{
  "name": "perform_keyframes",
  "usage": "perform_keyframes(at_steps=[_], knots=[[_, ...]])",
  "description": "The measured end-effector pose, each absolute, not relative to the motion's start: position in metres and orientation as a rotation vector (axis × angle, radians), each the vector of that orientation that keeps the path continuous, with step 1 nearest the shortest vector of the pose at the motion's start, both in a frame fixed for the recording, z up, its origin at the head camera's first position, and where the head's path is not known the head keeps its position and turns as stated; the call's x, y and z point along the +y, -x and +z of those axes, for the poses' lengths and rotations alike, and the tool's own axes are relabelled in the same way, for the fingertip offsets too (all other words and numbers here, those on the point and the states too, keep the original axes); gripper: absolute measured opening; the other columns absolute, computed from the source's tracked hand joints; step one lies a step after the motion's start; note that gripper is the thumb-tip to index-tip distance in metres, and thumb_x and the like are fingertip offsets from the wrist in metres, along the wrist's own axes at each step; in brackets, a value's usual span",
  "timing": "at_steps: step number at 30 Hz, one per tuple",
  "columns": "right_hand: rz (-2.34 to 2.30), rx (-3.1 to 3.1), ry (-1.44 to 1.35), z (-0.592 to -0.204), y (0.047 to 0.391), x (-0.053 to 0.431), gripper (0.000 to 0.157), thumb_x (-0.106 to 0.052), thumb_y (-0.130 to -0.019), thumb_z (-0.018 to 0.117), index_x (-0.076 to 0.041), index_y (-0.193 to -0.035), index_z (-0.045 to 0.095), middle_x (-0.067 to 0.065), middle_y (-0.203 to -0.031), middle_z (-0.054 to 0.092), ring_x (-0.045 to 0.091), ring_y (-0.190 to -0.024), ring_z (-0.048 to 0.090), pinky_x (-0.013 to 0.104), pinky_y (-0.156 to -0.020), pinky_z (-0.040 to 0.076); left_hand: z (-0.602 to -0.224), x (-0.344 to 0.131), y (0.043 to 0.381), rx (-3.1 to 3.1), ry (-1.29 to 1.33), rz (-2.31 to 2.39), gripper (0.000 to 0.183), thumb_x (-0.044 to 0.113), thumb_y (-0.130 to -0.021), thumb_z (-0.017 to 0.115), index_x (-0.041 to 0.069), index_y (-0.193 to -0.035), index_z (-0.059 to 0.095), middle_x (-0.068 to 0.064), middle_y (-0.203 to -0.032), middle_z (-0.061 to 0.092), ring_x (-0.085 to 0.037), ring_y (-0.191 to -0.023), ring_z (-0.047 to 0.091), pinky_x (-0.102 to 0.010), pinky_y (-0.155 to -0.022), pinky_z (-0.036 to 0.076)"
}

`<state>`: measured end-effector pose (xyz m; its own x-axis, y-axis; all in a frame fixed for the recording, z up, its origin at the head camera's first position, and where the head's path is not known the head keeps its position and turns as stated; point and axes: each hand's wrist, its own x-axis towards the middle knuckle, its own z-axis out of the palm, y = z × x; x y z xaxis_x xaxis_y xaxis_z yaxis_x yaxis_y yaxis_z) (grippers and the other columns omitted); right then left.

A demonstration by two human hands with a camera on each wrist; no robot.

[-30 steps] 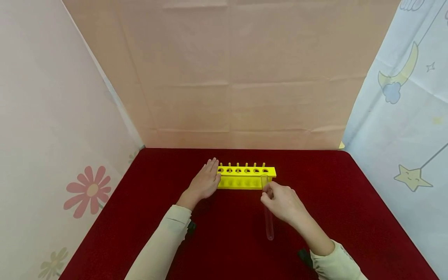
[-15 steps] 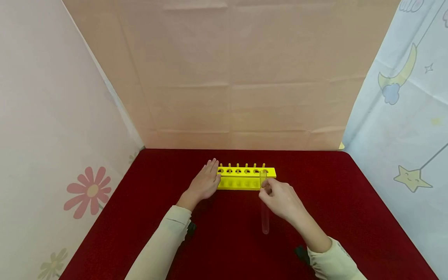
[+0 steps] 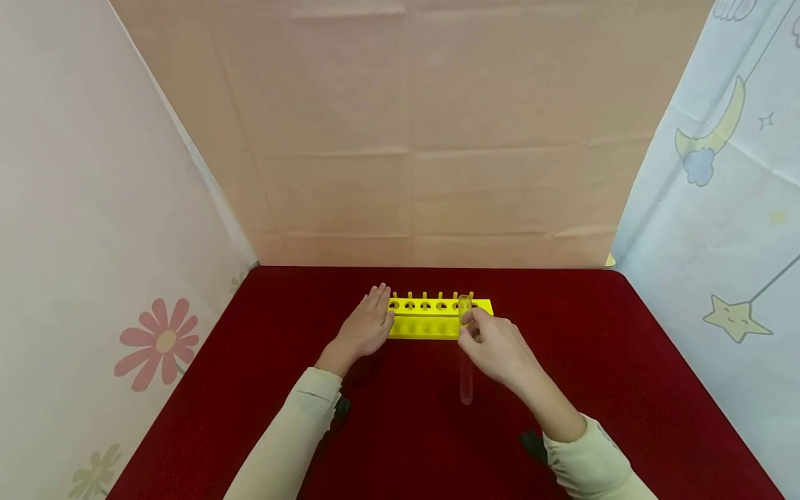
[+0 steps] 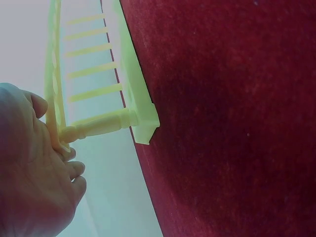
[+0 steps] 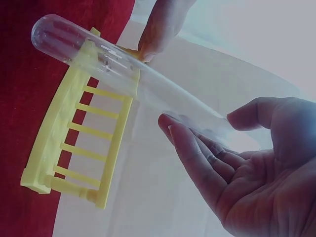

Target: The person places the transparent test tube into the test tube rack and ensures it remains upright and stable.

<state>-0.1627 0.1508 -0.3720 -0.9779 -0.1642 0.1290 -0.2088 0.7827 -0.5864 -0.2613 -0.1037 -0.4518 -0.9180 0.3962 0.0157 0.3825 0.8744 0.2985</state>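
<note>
A yellow test tube rack [image 3: 425, 326] with a row of round holes and short pegs stands on the red cloth. My left hand [image 3: 365, 323] rests against its left end, fingers straight in the head view; the left wrist view has that hand [image 4: 39, 168] at the rack's top bar [image 4: 55, 94]. With thumb and fingertips, my right hand [image 3: 500, 347] pinches a clear test tube [image 3: 466, 382] near its upper end. The tube is upright in front of the rack's right part, its rounded bottom down. In the right wrist view the tube [image 5: 103, 66] looks see-through, with nothing visible inside.
Red cloth [image 3: 400, 444] covers the table. Behind it hangs a tan paper backdrop [image 3: 406, 139]. Pale printed sheets, one with a flower [image 3: 164, 340] at left and one with a star [image 3: 737, 317] at right, flank the table.
My right hand has carried the test tube up and slightly left, bringing its mouth in front of the rack's top bar. The tube has straightened. My left hand and the rack stay put.
</note>
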Motion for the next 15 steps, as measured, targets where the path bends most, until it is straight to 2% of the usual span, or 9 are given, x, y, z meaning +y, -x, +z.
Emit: perform_keyframes(at_steps=[7, 15], knots=[[0.96, -2.886, -0.331, -0.366, 0.165, 0.148, 0.027, -0.017, -0.094, 0.057, -0.002, -0.115, 0.066, 0.011, -0.103, 0.075, 0.018, -0.081, 0.07, 0.027, -0.059, 0.052, -0.453, -0.104, 0.261, 3.012, -0.635, 0.485, 0.061, 0.033, -0.11, 0.03, 0.002, -0.161, 0.018, -0.015, -0.169, 0.016, -0.03, -0.156, 0.012, -0.041, -0.127, 0.013], [0.955, -2.861, -0.359, -0.359, 0.171, 0.144, 0.026, -0.014, -0.093, 0.057, 0.0, -0.113, 0.065, 0.013, -0.103, 0.074, 0.018, -0.08, 0.068, 0.028, -0.061, 0.052, -0.454, -0.104, 0.262, 3.003, -0.632, 0.481, 0.061, 0.034, -0.11, 0.029, 0.003, -0.162, 0.016, -0.014, -0.169, 0.014, -0.028, -0.157, 0.01, -0.04, -0.127, 0.012]])
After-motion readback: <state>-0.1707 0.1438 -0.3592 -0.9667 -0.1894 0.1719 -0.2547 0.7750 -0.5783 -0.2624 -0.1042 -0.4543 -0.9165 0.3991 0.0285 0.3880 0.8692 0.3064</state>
